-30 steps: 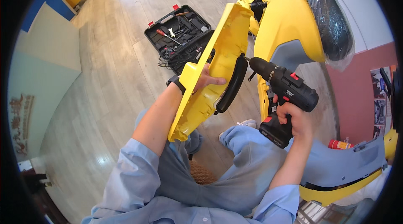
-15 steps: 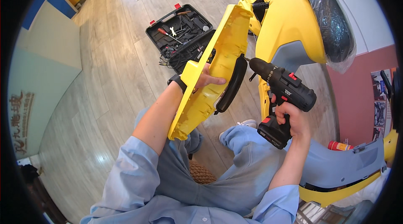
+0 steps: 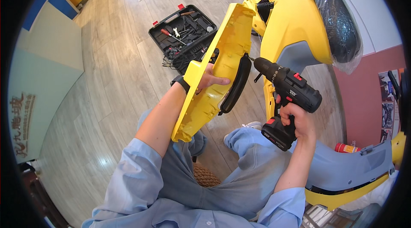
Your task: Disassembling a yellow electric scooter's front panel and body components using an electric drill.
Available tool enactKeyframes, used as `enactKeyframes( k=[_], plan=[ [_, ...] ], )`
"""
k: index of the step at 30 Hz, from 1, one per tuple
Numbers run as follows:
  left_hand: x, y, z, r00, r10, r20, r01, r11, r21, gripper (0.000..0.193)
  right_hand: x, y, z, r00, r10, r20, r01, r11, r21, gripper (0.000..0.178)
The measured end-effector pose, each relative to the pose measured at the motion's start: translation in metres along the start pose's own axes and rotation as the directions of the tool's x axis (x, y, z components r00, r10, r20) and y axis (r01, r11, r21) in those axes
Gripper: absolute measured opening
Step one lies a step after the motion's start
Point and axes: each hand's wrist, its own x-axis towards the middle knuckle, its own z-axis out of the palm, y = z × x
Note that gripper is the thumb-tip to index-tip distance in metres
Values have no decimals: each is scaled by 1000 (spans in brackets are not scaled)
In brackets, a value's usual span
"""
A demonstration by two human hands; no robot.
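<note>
My left hand (image 3: pixel 210 79) grips a long yellow plastic scooter panel (image 3: pixel 233 35), which stands tilted above my lap with its hollow side toward the right. The thumb lies across the inside, while the other fingers are mostly hidden by the panel. A curved black strip, perhaps a lamp (image 3: pixel 238 83), sits along the panel's right edge. In my right hand (image 3: pixel 298 119) is a black cordless drill (image 3: pixel 284 83), its fingers wrapped round the handle. The drill's bit points left at the upper end of the black strip; whether it touches is too small to tell.
An open black toolbox (image 3: pixel 184 31) with a screwdriver, a wrench and cables lies on the wood floor ahead. A yellow scooter body (image 3: pixel 295 18) with a plastic-wrapped black seat (image 3: pixel 334 18) stands at right. Nearer are a grey-and-yellow scooter part (image 3: pixel 349 168) and a red cylinder (image 3: pixel 346 148).
The panel's upper end has tipped slightly left. The drill has shifted very little, and both hands keep their grips.
</note>
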Motion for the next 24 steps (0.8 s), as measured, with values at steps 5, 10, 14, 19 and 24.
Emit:
enactKeyframes(
  k=[5,10,14,19,24],
  plan=[
    [-2,0,2,999,46,0,-46,996,-81,52,0,1,1,1000,-24,13,24,1000,-8,33],
    [-4,9,7,994,97,-52,-101,992,-80,46,-3,-3,4,998,-20,55,20,1000,1,37],
    [-14,38,16,999,6,44,9,943,-334,36,-9,-6,0,999,-12,53,6,995,97,39],
    [-19,39,19,988,153,25,-101,757,-646,30,-10,-6,1,995,-47,83,37,992,123,39],
    [-28,43,4,996,88,23,-52,755,-654,30,-1,-3,2,987,-47,155,18,982,187,38]
  ],
)
